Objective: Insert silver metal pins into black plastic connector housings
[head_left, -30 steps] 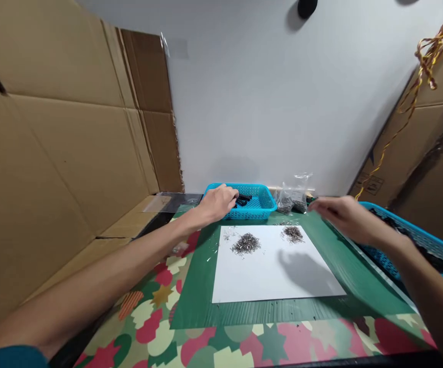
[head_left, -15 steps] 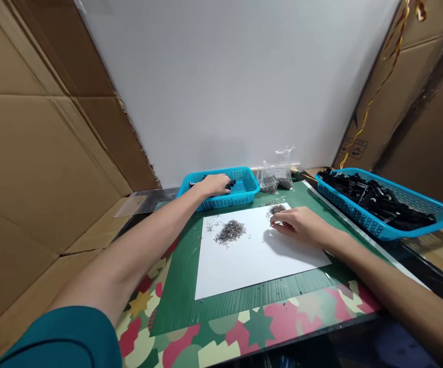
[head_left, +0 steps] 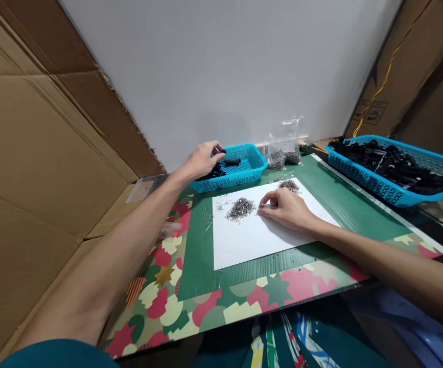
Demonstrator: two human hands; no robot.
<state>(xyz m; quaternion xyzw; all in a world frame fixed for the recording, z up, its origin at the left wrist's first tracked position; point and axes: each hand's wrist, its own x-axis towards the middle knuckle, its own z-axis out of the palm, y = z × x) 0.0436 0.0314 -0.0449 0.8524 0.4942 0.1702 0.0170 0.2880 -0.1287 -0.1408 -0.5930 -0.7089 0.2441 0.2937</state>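
Observation:
My left hand (head_left: 203, 159) is above the left part of a blue basket (head_left: 232, 180) with a few black plastic pieces (head_left: 231, 162) in it. Its thumb and fingers close on a small black piece (head_left: 222, 152), mostly hidden by the fingers. On a white sheet of paper (head_left: 252, 243), my right hand (head_left: 287, 208) rests with thumb and forefinger pinched together; what lies between the tips is too small to make out. Left of those fingertips is a pile of small metal pins or screws (head_left: 241, 208). A second, smaller pile (head_left: 288, 185) lies behind the right hand.
A larger blue basket (head_left: 392, 197) full of black parts stands at the right. Clear bags (head_left: 284, 152) of small metal pieces lean near the white wall (head_left: 221, 66). Cardboard (head_left: 33, 163) closes in the left side. Under the paper lies a green mat (head_left: 198, 260).
My left hand has lifted off the basket's floor and pulled back leftward, with a black piece at its fingertips. My right hand has shifted from the small pile towards the larger one. The view has tilted.

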